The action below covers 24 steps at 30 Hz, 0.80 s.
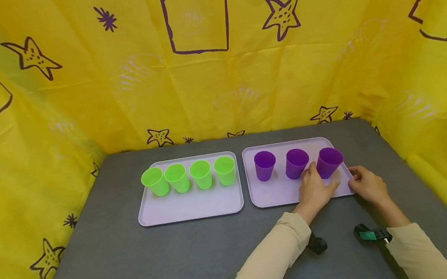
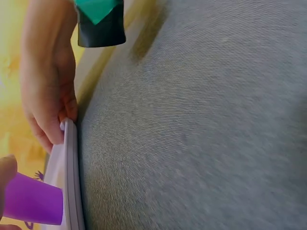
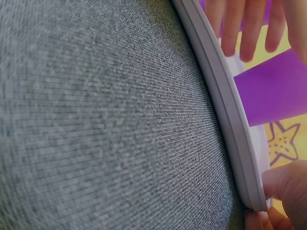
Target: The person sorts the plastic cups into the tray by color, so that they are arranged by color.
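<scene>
My left hand (image 1: 314,187) reaches over the lilac tray (image 1: 273,197) on the right, at the rightmost purple cup (image 1: 329,163). In the right wrist view the fingers (image 3: 249,28) of that hand hang fairly straight beside the purple cup (image 3: 273,91). Thumb and fingertips show on both sides of the cup in the left wrist view. My right hand (image 1: 369,184) pinches the tray's near right corner, thumb over the rim and fingers below. Two more purple cups, the middle one (image 1: 296,164) and the left one (image 1: 265,166), stand upright on this tray.
To the left lies a second lilac tray (image 1: 191,210) with several green cups (image 1: 200,175) in a row. Both trays are on a dark grey table (image 1: 158,262). A yellow patterned curtain (image 1: 202,83) encloses the back and sides. Black devices (image 1: 372,234) are worn at the wrists.
</scene>
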Each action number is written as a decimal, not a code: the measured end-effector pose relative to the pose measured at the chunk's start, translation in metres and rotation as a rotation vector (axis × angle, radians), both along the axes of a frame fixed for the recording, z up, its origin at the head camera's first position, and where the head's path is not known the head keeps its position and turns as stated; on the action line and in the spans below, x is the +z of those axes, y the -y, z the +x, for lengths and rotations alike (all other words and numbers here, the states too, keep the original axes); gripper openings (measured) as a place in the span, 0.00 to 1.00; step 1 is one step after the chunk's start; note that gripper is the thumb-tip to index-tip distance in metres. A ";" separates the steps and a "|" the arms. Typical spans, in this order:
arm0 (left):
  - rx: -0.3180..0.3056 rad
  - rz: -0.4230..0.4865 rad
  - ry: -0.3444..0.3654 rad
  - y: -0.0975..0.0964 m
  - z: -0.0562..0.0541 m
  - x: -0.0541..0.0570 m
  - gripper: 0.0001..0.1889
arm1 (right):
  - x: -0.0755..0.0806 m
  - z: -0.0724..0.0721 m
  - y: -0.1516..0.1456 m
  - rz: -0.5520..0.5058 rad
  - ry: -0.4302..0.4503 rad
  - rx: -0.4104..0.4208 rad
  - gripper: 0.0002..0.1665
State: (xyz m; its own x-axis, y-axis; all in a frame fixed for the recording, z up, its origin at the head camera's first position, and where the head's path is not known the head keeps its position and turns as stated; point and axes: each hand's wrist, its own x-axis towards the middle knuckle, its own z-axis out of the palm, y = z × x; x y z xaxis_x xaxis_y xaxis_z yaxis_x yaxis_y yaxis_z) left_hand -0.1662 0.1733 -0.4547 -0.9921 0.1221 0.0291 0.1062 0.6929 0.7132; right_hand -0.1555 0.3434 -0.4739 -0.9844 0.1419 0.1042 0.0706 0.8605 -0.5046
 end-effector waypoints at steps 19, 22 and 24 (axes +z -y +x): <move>-0.472 -0.200 -0.250 0.077 0.019 0.029 0.32 | 0.001 -0.001 -0.003 0.007 0.049 0.032 0.24; -0.503 -0.242 -0.279 0.094 0.017 0.039 0.33 | 0.004 -0.002 -0.004 0.007 0.061 0.054 0.24; -0.523 -0.265 -0.300 0.108 0.016 0.045 0.33 | 0.006 -0.003 -0.004 0.010 0.062 0.075 0.24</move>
State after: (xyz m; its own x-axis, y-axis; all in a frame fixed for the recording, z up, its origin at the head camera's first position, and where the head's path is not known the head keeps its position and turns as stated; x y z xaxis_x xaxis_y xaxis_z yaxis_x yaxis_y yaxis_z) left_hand -0.1506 0.0655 -0.4094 -0.7534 0.6271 0.1978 0.6443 0.6439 0.4126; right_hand -0.1581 0.3477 -0.4681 -0.9969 0.0664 0.0433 0.0365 0.8696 -0.4925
